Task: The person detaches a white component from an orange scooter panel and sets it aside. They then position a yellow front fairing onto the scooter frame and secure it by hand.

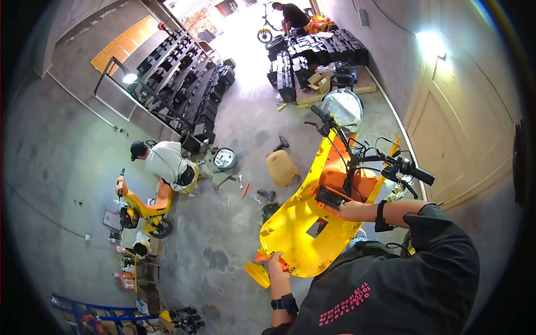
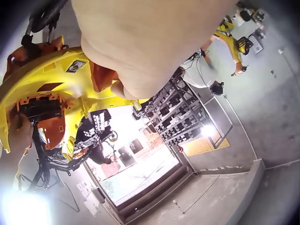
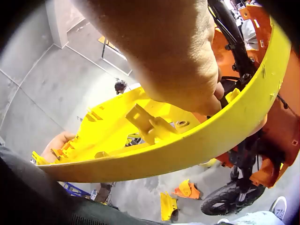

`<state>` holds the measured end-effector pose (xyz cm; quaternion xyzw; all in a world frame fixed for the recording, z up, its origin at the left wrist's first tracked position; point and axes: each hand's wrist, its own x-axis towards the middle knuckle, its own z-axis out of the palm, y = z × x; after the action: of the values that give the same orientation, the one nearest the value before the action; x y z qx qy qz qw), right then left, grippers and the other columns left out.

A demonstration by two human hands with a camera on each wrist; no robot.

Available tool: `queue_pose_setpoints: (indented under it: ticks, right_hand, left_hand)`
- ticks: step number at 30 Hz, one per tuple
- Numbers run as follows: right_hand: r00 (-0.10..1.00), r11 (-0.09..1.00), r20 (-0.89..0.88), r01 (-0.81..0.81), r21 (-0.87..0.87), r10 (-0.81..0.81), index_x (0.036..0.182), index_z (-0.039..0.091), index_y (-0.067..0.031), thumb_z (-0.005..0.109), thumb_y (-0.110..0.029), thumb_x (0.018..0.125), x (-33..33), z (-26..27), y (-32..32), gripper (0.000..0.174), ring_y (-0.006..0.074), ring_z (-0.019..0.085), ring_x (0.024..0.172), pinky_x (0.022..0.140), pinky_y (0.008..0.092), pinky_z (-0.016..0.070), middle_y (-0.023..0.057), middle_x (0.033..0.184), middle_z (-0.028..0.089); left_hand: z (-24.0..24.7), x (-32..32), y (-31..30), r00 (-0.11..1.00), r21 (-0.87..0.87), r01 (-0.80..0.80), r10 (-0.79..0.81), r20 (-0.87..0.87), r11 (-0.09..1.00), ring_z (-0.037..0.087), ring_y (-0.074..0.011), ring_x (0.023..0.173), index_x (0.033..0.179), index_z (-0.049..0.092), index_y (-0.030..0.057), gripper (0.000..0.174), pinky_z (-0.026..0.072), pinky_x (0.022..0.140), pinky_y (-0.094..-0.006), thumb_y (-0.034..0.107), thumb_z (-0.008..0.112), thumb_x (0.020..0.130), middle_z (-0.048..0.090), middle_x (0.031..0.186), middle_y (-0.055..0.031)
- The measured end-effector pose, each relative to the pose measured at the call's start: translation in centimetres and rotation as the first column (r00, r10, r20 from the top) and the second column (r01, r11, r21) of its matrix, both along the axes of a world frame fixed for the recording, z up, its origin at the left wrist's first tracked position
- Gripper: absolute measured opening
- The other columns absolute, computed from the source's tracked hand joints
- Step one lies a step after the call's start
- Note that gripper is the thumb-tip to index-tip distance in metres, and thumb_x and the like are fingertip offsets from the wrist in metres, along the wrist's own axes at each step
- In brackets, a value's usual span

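A large yellow body panel point(image 1: 296, 234) is held across the front of the person, beside the scooter's handlebar point(image 1: 357, 151) and orange inner shell point(image 1: 341, 181). The left hand point(image 1: 276, 267) grips its lower end by an orange piece point(image 1: 283, 262); in the left wrist view that hand point(image 2: 145, 47) fills the top. The right hand point(image 1: 353, 211) reaches over the panel's edge at a black part point(image 1: 332, 198) in the orange shell, its fingers bent there. In the right wrist view this hand point(image 3: 173, 56) covers the contact, and the panel's curved rim point(image 3: 154, 161) runs below it.
A person in a white shirt point(image 1: 167, 162) bends at the left by a small yellow scooter point(image 1: 145, 206). Tools and a yellow stool point(image 1: 282, 167) stand on the floor ahead. Racks point(image 1: 178, 78) and stacked black boxes point(image 1: 312, 53) are farther back. Loose yellow and orange pieces point(image 3: 168, 206) lie below.
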<state>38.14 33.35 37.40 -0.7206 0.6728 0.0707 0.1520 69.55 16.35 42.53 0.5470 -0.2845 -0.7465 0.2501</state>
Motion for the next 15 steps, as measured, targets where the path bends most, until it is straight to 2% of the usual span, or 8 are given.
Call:
queue_pose_setpoints:
  ticks: [4,6,7,9,13,15]
  right_hand:
    - [0.999,0.997,0.001,-0.048,-0.059,0.048,0.092,0.068,0.003,0.06,-0.006,0.078,-0.2,0.6,0.2,0.018,0.0306,0.065,0.092,0.067,0.0365,0.0557,0.0197,0.101,0.063]
    - [0.998,0.998,0.015,0.059,-0.011,-0.059,0.093,0.068,0.0025,0.06,-0.007,0.079,0.0,0.6,0.0,0.019,0.0301,0.064,0.096,0.068,0.0362,0.0557,0.0195,0.105,0.063]
    - [0.998,0.998,0.015,0.057,-0.013,-0.056,0.093,0.068,0.0025,0.06,-0.007,0.079,0.2,0.7,0.0,0.019,0.0301,0.064,0.096,0.068,0.0362,0.0557,0.0195,0.105,0.063]
    - [0.997,1.0,-0.077,0.003,-0.009,-0.003,0.096,0.069,0.0016,0.061,-0.008,0.079,0.4,0.9,0.1,0.021,0.0305,0.065,0.093,0.07,0.0355,0.0553,0.0186,0.106,0.062]
    - [0.987,0.999,-0.153,-0.053,0.004,0.053,0.098,0.069,0.0006,0.062,-0.008,0.079,1.0,2.0,0.0,0.023,0.0312,0.065,0.091,0.069,0.0357,0.0551,0.0182,0.105,0.062]
    - [0.988,0.993,-0.134,-0.062,0.097,0.075,0.099,0.07,-0.0007,0.062,-0.009,0.079,1.3,3.1,-0.5,0.023,0.0312,0.065,0.092,0.068,0.0354,0.0551,0.0179,0.104,0.063]
  left_hand:
    - [-0.1,-0.2,0.0,0.999,0.0,-0.003,0.003,0.035,1.0,0.059,-0.0237,0.092,0.107,0.056,0.0113,0.031,0.0482,0.075,-0.0367,0.01,0.063,0.077,0.061,0.101,-0.0039]
    - [-0.1,-0.1,0.2,0.999,-0.041,-0.005,0.006,0.035,0.999,0.059,-0.023,0.092,0.106,0.056,0.0117,0.031,0.0474,0.074,-0.0361,0.011,0.064,0.076,0.06,0.099,-0.0036]
    - [0.5,-0.2,0.3,0.999,-0.043,-0.007,0.008,0.035,0.999,0.059,-0.023,0.092,0.106,0.056,0.0117,0.031,0.0474,0.074,-0.0361,0.011,0.064,0.076,0.06,0.099,-0.0036]
    - [1.9,-0.7,0.6,0.999,0.016,-0.013,0.012,0.045,1.0,0.058,-0.0223,0.092,0.105,0.057,0.012,0.03,0.0466,0.074,-0.0358,0.012,0.065,0.076,0.06,0.097,-0.0035]
    - [0.7,-0.4,0.3,0.994,-0.024,-0.009,0.012,0.107,1.0,0.058,-0.0223,0.089,0.103,0.057,0.0123,0.029,0.0464,0.073,-0.0355,0.012,0.065,0.076,0.06,0.095,-0.0034]
    - [1.0,-0.5,0.5,0.999,0.012,-0.035,0.035,0.015,0.999,0.058,-0.0222,0.087,0.102,0.057,0.0128,0.028,0.0465,0.072,-0.0349,0.012,0.066,0.076,0.06,0.092,-0.0027]
